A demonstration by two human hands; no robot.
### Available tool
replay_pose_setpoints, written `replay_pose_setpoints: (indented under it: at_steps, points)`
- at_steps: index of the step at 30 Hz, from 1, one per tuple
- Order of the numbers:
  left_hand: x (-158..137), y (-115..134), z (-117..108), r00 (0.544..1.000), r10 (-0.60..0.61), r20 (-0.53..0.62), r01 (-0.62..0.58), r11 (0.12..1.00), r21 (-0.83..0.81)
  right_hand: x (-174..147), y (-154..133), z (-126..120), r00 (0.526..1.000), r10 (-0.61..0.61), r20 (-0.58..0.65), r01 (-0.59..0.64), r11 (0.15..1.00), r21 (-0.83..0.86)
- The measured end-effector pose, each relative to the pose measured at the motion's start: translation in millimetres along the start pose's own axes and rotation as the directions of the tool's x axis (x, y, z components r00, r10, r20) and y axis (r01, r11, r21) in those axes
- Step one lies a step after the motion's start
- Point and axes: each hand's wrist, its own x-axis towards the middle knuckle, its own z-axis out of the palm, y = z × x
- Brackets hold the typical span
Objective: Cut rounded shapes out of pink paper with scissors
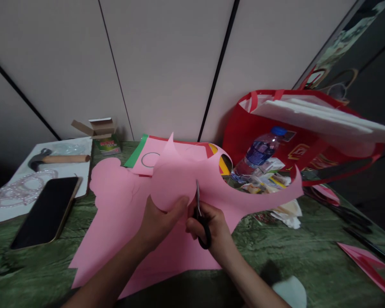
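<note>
My left hand pinches a sheet of pink paper by its lower edge, thumb on top near a rounded part. Held in my right hand is a pair of scissors with black handles, its blades pointing up at the paper just right of my left thumb. The sheet has curved cutouts, and a long curling strip of it reaches out to the right. Below my hands lies a larger pink paper piece with a scalloped upper left edge.
On the left are a claw hammer, bead strings, a phone and an opened small box. Coloured sheets lie behind. At right stand a water bottle and a red bag, with paper scraps nearby.
</note>
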Motion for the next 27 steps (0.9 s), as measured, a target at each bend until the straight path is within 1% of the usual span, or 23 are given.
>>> replay_pose_setpoints:
  at_steps: [3,6,9,11,14,16,19,23,26,27]
  points:
    - [0,-5,-3,0.998,-0.007,-0.063,0.01,0.999,0.042,0,1,0,1.0,0.009,-0.008,-0.009,1.0,0.013]
    - [0,-5,-5,0.997,-0.024,-0.068,0.027,0.998,0.055,0,1,1,1.0,0.02,-0.003,-0.02,0.999,0.026]
    - [-1,0,-2,0.997,-0.049,-0.061,0.051,0.998,0.028,-1,1,2,0.999,0.031,0.016,-0.031,0.999,0.038]
    - [-2,3,1,0.994,-0.07,-0.079,0.07,0.998,-0.007,-2,3,3,0.999,0.032,0.032,-0.033,0.999,0.042]
    - [-5,6,5,0.985,-0.139,-0.103,0.139,0.99,-0.012,-2,8,5,0.999,0.011,0.053,-0.014,0.998,0.053]
    - [-5,6,5,0.982,-0.172,-0.073,0.173,0.985,0.004,-1,10,5,0.998,0.005,0.065,-0.009,0.998,0.062]
    - [-4,5,4,0.987,-0.163,-0.009,0.163,0.987,0.01,2,8,2,0.998,-0.006,0.062,0.002,0.997,0.073]
    - [-2,3,3,0.989,-0.141,-0.034,0.142,0.99,0.021,6,3,-3,0.998,-0.036,0.051,0.033,0.998,0.062]
    - [-2,1,4,0.991,-0.134,-0.01,0.135,0.99,0.037,8,2,-7,0.997,-0.054,0.05,0.052,0.998,0.04]
    - [-2,0,4,0.991,-0.132,-0.021,0.133,0.99,0.046,9,2,-8,0.997,-0.058,0.048,0.056,0.998,0.03]
